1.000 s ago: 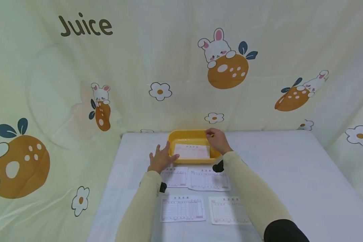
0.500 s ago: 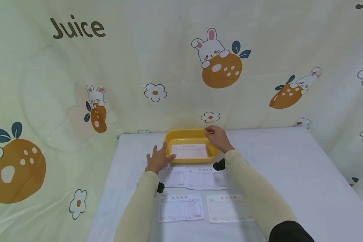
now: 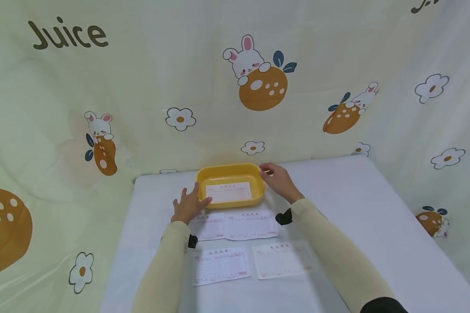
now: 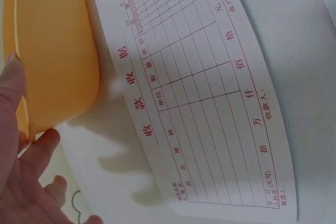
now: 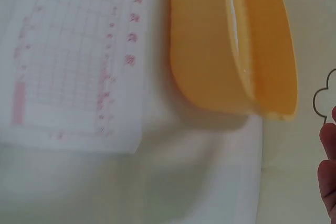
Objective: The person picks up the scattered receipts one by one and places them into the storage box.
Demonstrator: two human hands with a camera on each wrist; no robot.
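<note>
- Receipts lie nearest on the table [image 3: 356, 208]: two [image 3: 220, 266] in front, two [image 3: 252, 224] behind.
- Left hand [image 3: 188, 204], fingers relaxed and straight, touches the tray's left end.
- Right hand [image 3: 279, 180] sits by its far right corner, fingers loosely spread, grasping nothing.
- Yellow tray [image 3: 230, 171], near the far edge, holds one receipt [image 3: 228, 191].

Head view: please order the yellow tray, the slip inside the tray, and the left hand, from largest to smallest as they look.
1. Yellow tray, clearly the largest.
2. Slip inside the tray.
3. Left hand, which looks close in size to the slip and is nearer the camera, so places 2 and 3 are unsure.
</note>
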